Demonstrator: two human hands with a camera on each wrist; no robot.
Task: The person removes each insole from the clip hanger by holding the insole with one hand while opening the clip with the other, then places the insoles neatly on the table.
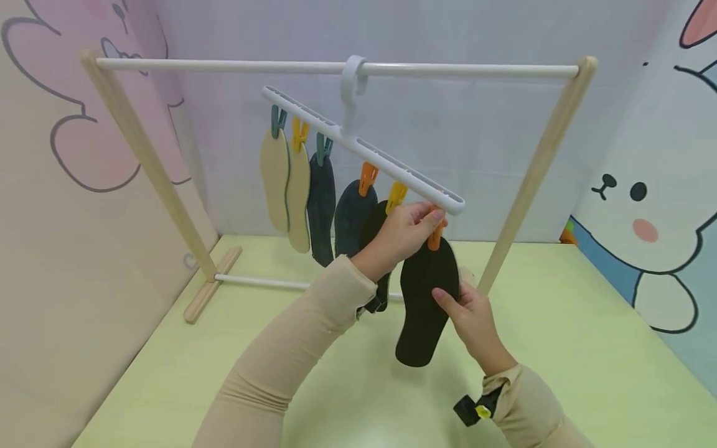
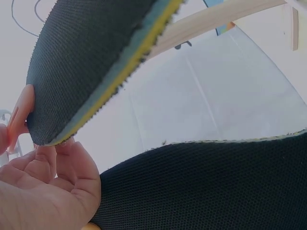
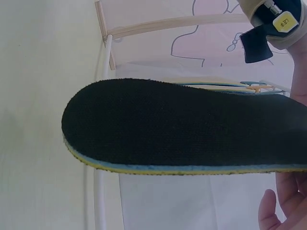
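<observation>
My left hand (image 1: 394, 239) pinches an orange clothespin (image 1: 435, 235) at the near right end of the white hanger (image 1: 364, 149). Under this clothespin is a black insole (image 1: 426, 305), its top edge at the pin's jaws. My right hand (image 1: 476, 320) grips the insole by its right edge, thumb on the near face. In the left wrist view, the left hand (image 2: 57, 184) and clothespin (image 2: 21, 115) meet the tip of the insole (image 2: 91, 62), which has a blue and yellow edge. The right wrist view shows the insole (image 3: 182, 127) lengthwise, with fingers behind it.
Several other insoles hang from clothespins: beige (image 1: 274, 180), dark blue (image 1: 322, 211) and black (image 1: 375, 227). The hanger's hook (image 1: 351, 78) sits on the white rod (image 1: 224, 65) of a wooden-legged rack (image 1: 151, 168). A pale green table (image 1: 560, 348) lies below.
</observation>
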